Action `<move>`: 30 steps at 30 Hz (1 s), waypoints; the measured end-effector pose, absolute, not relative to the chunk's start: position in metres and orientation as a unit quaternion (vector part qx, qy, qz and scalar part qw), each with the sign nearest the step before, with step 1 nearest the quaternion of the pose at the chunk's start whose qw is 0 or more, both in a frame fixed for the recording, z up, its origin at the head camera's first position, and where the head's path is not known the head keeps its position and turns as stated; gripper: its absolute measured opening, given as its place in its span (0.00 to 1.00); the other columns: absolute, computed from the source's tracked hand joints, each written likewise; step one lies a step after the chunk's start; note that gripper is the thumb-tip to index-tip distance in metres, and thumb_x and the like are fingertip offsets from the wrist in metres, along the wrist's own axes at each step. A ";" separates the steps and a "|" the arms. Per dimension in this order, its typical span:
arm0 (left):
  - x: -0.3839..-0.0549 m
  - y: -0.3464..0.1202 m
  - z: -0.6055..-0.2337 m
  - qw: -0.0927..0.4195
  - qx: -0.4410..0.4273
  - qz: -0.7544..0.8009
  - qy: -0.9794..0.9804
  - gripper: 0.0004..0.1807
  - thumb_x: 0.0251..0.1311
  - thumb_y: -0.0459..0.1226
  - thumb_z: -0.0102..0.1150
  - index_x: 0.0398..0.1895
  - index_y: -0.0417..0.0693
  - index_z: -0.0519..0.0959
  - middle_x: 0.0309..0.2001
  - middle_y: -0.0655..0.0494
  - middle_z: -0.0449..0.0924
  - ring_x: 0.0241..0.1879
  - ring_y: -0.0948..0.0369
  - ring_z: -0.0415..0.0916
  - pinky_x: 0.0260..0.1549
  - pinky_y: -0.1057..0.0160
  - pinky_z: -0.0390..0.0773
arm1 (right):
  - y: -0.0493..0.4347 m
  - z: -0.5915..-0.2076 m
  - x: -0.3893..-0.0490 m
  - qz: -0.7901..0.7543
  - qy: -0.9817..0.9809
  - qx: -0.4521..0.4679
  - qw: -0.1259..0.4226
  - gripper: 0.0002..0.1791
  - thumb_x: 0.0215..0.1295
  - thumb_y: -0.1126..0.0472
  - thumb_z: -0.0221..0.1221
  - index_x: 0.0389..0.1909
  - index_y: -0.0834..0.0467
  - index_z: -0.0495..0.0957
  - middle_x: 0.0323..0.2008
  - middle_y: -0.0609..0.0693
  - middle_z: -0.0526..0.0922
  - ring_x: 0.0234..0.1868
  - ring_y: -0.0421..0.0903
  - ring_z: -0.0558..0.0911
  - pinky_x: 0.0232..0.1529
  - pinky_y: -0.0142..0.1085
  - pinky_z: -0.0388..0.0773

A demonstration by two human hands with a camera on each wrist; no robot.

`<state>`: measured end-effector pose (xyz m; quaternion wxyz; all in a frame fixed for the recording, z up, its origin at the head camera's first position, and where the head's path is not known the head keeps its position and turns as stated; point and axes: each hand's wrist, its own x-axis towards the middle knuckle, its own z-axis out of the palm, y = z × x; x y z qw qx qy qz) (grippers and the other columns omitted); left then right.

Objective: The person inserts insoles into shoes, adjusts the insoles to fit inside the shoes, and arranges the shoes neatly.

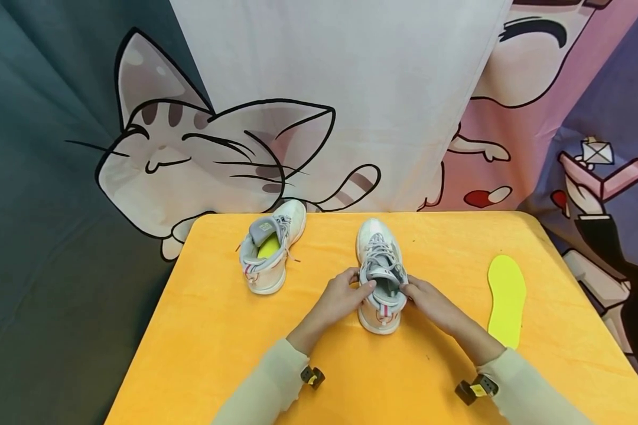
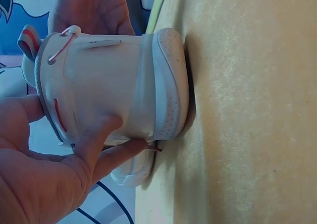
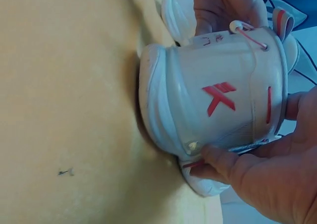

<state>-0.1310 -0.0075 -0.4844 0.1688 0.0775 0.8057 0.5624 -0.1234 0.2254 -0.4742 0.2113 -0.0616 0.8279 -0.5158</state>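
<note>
Viewing from the head, locate the centre shoe (image 1: 381,273) at the middle of the yellow counter (image 1: 202,354), toe toward the far edge and heel toward the near side. The left hand (image 1: 342,300) pinches the left side of the collar, thumb on the rim. The right hand (image 1: 430,300) pinches the right side in the same manner. The footbed inside the centre shoe appears grey. A second shoe (image 1: 264,276) stands to the left, near the far edge, toe pointing far and slightly right; a yellow-green insole (image 1: 269,245) lies within it. A loose insole (image 1: 506,301) of like colour lies flat at the right, well apart from the centre shoe. A printed backdrop (image 1: 393,118) hangs beyond the far edge, and each sleeve carries a small wrist camera (image 1: 312,376).

From the left wrist, the left thumb hooks over the collar while the fingers press the outer wall. A striped pull tab (image 2: 29,41) projects at the heel. Shadow borders the sole; firm heel contact with the counter cannot be confirmed.

From the right wrist, the right thumb reaches over the collar and the fingers bear on the side wall. A red emblem (image 3: 218,98) marks the heel. A small dark mark (image 3: 65,172) shows on the counter.
</note>
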 end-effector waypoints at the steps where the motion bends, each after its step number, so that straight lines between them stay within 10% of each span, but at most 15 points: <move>1: -0.131 -0.008 -0.485 0.168 0.078 0.566 0.804 0.32 0.71 0.53 0.60 0.70 0.43 0.72 0.61 0.47 0.82 0.37 0.58 0.84 0.35 0.67 0.82 | 0.226 -0.475 -0.123 -0.513 0.830 -0.061 0.210 0.23 0.81 0.57 0.41 0.63 0.67 0.73 0.51 0.58 0.78 0.51 0.49 0.73 0.53 0.41 0.74; 9: -0.132 -0.011 -0.491 0.172 0.069 0.584 0.791 0.32 0.70 0.53 0.62 0.69 0.44 0.73 0.59 0.47 0.83 0.38 0.57 0.84 0.36 0.64 0.84 | 0.227 -0.483 -0.124 -0.504 0.835 -0.072 0.208 0.29 0.81 0.55 0.42 0.73 0.71 0.64 0.64 0.63 0.76 0.61 0.52 0.72 0.65 0.45 0.73; 16: -0.133 -0.010 -0.492 0.182 0.066 0.594 0.781 0.33 0.69 0.54 0.63 0.69 0.44 0.72 0.61 0.45 0.82 0.42 0.60 0.84 0.40 0.61 0.86 | 0.229 -0.486 -0.124 -0.500 0.840 -0.063 0.204 0.25 0.81 0.56 0.43 0.66 0.69 0.70 0.40 0.56 0.77 0.46 0.49 0.73 0.45 0.36 0.71; 23: -0.132 -0.010 -0.491 0.186 0.063 0.588 0.785 0.33 0.69 0.53 0.64 0.69 0.44 0.71 0.62 0.45 0.81 0.40 0.61 0.84 0.38 0.63 0.86 | 0.230 -0.486 -0.124 -0.492 0.845 -0.063 0.199 0.27 0.81 0.55 0.43 0.70 0.69 0.68 0.51 0.57 0.79 0.53 0.51 0.73 0.51 0.36 0.72; 30: -0.133 -0.009 -0.491 0.192 0.063 0.588 0.783 0.39 0.68 0.55 0.64 0.75 0.48 0.63 0.63 0.44 0.79 0.47 0.59 0.83 0.43 0.60 0.87 | 0.229 -0.486 -0.124 -0.496 0.843 -0.065 0.199 0.22 0.81 0.55 0.44 0.61 0.67 0.72 0.34 0.55 0.75 0.43 0.51 0.74 0.41 0.35 0.70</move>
